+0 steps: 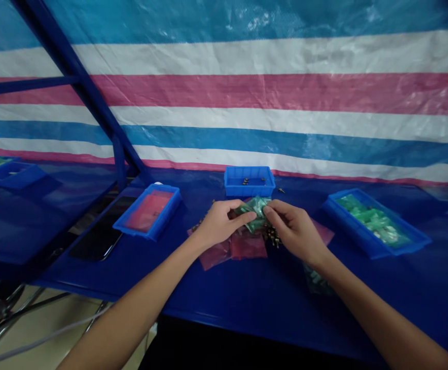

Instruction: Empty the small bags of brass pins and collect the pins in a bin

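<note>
Both hands are up together just in front of the small blue bin (249,189): the left hand (218,223) and the right hand (295,228) each pinch an end of one little green plastic bag (255,208), fingers closed narrow on it, and the bag hangs just above the bench (247,303). I'd say the risk is right under them. A scatter of small brass-looking parts (273,236) lies loose below the right hand, on the near side of that bin, and a nudge from a wrist could send them rolling off across the bench. One stray piece (281,190) already sits just to the right of the bin. The thin bag could also slip or tear if the pinch goes uneven, and whatever is inside, which I can't make out, would spill. Flat pink bags (243,247) lie below the hands, slick-looking, so anything landing there might slide. Another green bag (316,281) is half under the right forearm, nearer than the bin and to its right, easy to drag along. Now the containers: the small blue bin holds only a few tiny dark parts. To its left a blue tray (137,229) holds pink bags, to its right a longer blue tray (366,247) is stacked with green bags, and far to its left another blue bin (15,177) shows something green. A dark phone (98,239) lies left of the bin, beyond the pink tray.
</note>
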A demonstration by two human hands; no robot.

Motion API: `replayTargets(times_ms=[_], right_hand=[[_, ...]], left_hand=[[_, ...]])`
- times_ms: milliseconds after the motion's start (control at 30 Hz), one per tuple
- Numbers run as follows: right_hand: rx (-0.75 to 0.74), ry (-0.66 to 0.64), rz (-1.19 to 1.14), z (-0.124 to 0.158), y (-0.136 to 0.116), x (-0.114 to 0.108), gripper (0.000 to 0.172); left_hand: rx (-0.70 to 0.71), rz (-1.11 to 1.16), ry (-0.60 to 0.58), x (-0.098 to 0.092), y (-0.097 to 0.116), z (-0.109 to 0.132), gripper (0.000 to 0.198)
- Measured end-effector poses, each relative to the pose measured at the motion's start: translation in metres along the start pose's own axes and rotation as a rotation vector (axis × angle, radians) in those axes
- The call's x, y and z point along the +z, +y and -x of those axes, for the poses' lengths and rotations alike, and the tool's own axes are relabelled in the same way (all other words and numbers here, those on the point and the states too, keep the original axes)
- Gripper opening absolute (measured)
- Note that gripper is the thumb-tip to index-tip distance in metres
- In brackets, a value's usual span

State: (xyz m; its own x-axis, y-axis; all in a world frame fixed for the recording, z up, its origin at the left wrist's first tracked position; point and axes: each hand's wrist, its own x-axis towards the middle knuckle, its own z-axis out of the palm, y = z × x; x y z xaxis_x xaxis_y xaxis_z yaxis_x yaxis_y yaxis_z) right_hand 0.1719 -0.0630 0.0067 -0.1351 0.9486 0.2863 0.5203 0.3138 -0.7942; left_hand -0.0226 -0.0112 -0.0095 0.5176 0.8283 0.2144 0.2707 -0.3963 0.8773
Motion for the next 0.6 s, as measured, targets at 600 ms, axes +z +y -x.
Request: replayTargets(times_ms=[600], right_hand=[[0.038,0.509,0.430,-0.016,0.031,-0.093,0.027]], left_hand=[[0.169,-0.374,0.347,-0.012,0.001,-0.007,0.020]])
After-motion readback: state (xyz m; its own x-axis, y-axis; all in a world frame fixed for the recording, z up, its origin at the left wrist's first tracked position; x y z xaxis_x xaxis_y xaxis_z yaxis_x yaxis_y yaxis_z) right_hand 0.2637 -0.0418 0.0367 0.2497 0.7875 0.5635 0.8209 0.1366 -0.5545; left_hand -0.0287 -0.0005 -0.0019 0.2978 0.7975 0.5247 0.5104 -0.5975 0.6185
